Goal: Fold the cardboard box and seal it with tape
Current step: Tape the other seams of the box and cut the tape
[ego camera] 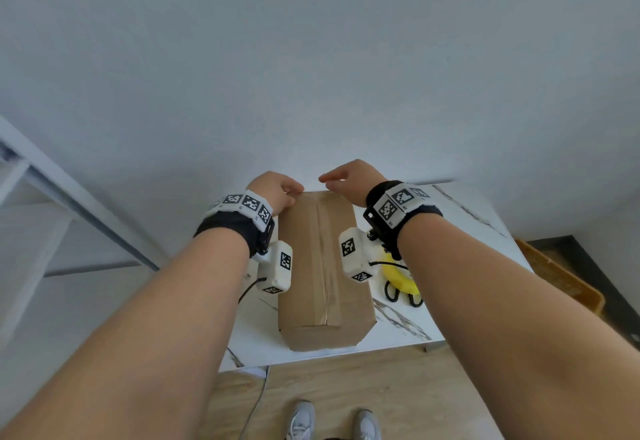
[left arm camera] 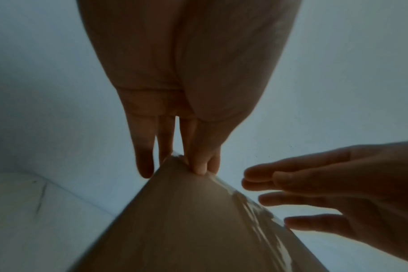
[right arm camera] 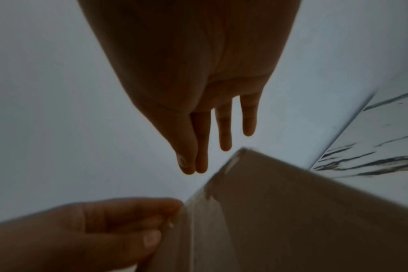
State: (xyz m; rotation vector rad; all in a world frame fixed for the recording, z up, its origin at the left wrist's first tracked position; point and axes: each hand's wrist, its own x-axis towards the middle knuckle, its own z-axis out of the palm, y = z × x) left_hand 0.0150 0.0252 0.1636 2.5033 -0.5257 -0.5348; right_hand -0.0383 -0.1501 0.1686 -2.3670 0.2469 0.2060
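A closed brown cardboard box (ego camera: 318,266) lies lengthwise on the white marble table (ego camera: 467,231). Clear tape (ego camera: 325,259) runs along its top seam. My left hand (ego camera: 291,193) is at the box's far left edge. In the left wrist view its thumb (left arm camera: 200,165) sits on top of the box (left arm camera: 186,220) and the other fingers reach down behind, pinching that edge beside the glossy tape (left arm camera: 256,208). My right hand (ego camera: 332,179) hovers just above the far edge. In the right wrist view its fingers (right arm camera: 225,132) hang straight and clear of the box (right arm camera: 291,211), holding nothing.
A yellow object (ego camera: 401,276) and black-handled scissors (ego camera: 405,295) lie on the table right of the box, partly under my right wrist. A white wall stands close behind the table. A wooden tray (ego camera: 561,280) is on the right, a white shelf frame (ego camera: 69,197) on the left.
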